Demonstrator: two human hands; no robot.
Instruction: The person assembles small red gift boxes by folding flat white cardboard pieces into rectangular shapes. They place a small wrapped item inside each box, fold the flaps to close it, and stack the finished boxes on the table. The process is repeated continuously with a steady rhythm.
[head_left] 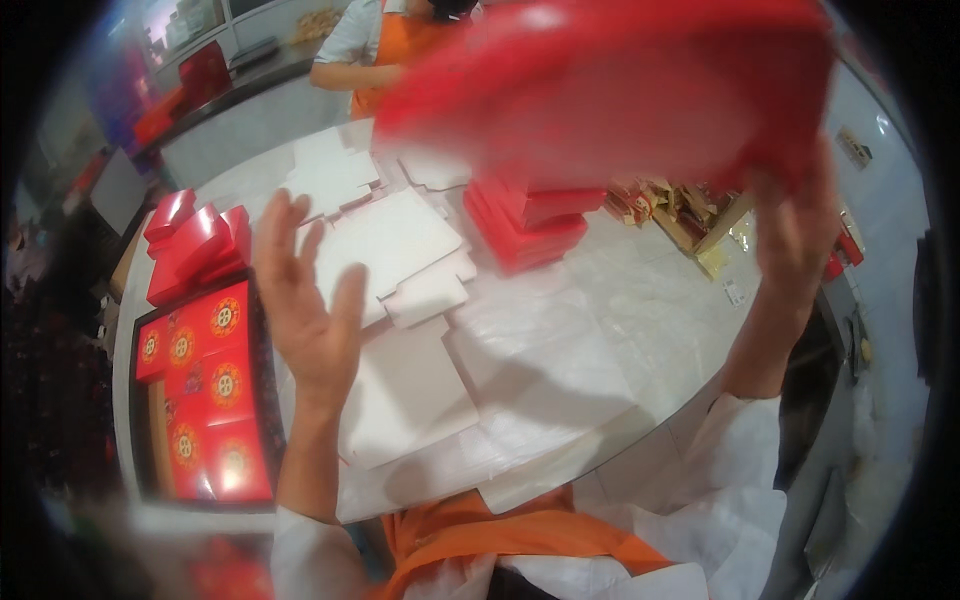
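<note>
High at the upper right, my right hand grips the lower right edge of a large red flat-sided thing. Motion smears it, and I cannot make out whether it is a box or a bag. My left hand is raised with its fingers apart and nothing in them. Below and beside the left hand lie white flat cardboard blanks, overlapping on the table. A stack of red boxes stands just below the red thing, which hides its top.
At the left, a dark-rimmed tray holds red boxes with gold round emblems. Several plain red boxes are piled behind it. An open carton of small wrapped packets sits at the right. Across the white table stands a co-worker in an orange apron.
</note>
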